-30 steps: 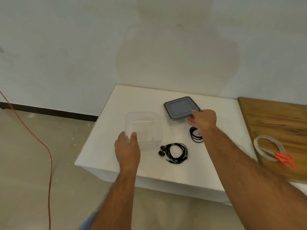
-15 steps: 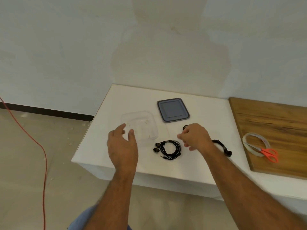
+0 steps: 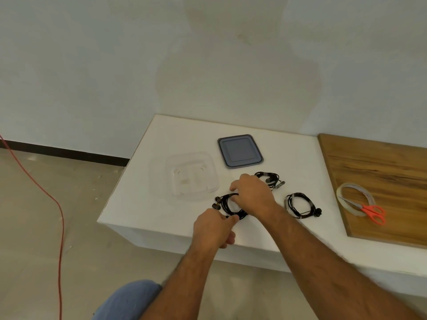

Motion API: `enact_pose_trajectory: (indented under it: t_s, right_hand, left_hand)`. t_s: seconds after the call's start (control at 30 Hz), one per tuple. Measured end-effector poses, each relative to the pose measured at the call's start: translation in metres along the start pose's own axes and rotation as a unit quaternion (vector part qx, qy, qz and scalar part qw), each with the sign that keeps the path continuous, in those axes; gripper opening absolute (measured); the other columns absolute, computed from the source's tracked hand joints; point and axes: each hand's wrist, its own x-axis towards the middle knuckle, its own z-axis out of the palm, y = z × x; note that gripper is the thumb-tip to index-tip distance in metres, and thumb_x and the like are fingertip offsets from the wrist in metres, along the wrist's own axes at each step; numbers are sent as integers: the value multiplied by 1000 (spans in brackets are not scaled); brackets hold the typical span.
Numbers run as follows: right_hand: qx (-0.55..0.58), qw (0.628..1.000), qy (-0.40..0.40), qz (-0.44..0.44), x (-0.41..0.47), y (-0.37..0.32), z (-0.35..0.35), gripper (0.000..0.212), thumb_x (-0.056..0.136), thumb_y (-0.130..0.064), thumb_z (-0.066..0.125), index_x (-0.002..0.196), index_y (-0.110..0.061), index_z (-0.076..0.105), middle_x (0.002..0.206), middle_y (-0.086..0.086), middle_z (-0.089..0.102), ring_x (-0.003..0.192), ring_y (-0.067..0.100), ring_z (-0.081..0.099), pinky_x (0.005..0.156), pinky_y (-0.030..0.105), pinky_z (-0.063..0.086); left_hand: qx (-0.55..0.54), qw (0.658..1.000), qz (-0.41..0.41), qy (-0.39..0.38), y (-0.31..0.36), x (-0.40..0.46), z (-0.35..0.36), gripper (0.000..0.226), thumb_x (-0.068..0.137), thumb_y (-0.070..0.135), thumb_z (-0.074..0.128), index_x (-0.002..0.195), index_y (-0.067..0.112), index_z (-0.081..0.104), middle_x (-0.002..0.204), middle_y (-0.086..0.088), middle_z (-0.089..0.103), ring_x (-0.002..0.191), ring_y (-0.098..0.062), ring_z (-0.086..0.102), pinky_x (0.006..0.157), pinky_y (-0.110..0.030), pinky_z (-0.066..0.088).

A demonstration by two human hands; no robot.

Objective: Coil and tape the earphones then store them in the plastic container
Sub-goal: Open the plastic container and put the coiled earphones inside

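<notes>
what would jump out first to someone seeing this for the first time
Two bare hands meet over a black coiled earphone set near the white table's front edge: the left hand pinches its near side, the right hand grips its far side. Next, the orange-handled scissors on a tape roll stand out on the wooden board at right. A clear plastic container and its grey lid sit behind the hands.

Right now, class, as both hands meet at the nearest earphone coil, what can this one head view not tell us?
- Nearest earphone coil: its right side sits under the right hand, so any tape there is hidden.
- Far earphone coil: partly behind that hand.
- Left hand: fingertips curl at the cable; the exact grip is unclear.
- Plastic container: clear and faint; contents uncertain.
- Tape roll: details too small.
</notes>
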Motion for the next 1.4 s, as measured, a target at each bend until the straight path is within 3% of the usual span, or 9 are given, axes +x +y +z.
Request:
enact_pose_trajectory:
  t_s: [0.1, 0.33, 0.7, 1.1, 1.27, 1.4]
  right_hand:
    - [1, 1000, 6, -4, 0, 0, 1, 23, 94, -36, 60, 110, -22, 69, 110, 3, 57, 104, 23, 56, 78, 32, 47]
    - [68, 997, -22, -16, -5, 10, -5, 10, 90, -27, 61, 95, -20, 67, 95, -4, 65, 90, 16, 61, 76, 35, 52]
    - [226, 974, -30, 13, -21, 14, -38, 4, 86, -19, 68, 88, -16, 68, 72, -3, 70, 69, 11, 70, 68, 34, 61]
    - [292, 953, 73, -21, 20, -49, -89, 3, 86, -10, 66, 88, -8, 67, 69, 7, 71, 60, 13, 68, 57, 35, 60]
    - [236, 969, 69, -4, 64, -80, -67, 4, 84, -17, 66, 80, -16, 67, 76, -1, 69, 75, 17, 70, 68, 41, 61]
    - [154, 986, 54, 24, 85, -89, -46, 6, 84, -21, 64, 81, -20, 69, 84, -4, 70, 80, 15, 66, 69, 33, 57]
  left_hand:
    - [-79, 997, -19, -1, 0, 5, 2, 33, 91, 35, 63, 73, 7, 68, 62, -2, 73, 56, -15, 70, 54, -24, 56]
    - [-131, 991, -28, -3, -2, 5, 3, 34, 90, 36, 66, 75, 5, 68, 65, -5, 73, 57, -18, 71, 56, -28, 59]
    - [-228, 973, -32, -22, 4, -12, -6, 35, 89, 37, 69, 102, 4, 67, 86, -9, 73, 74, -19, 73, 61, -32, 61]
    - [-396, 911, 65, 95, 18, -8, -77, 15, 89, 16, 70, 97, 4, 69, 92, -11, 73, 78, -21, 72, 58, -28, 57]
    - [-428, 894, 33, 128, 9, 15, -100, 19, 94, 28, 64, 90, 9, 66, 94, -11, 72, 76, -21, 73, 54, -27, 56]
    - [-451, 883, 4, 129, 6, 25, -109, 34, 95, 41, 58, 92, 8, 64, 98, -10, 70, 70, -21, 73, 51, -27, 56]
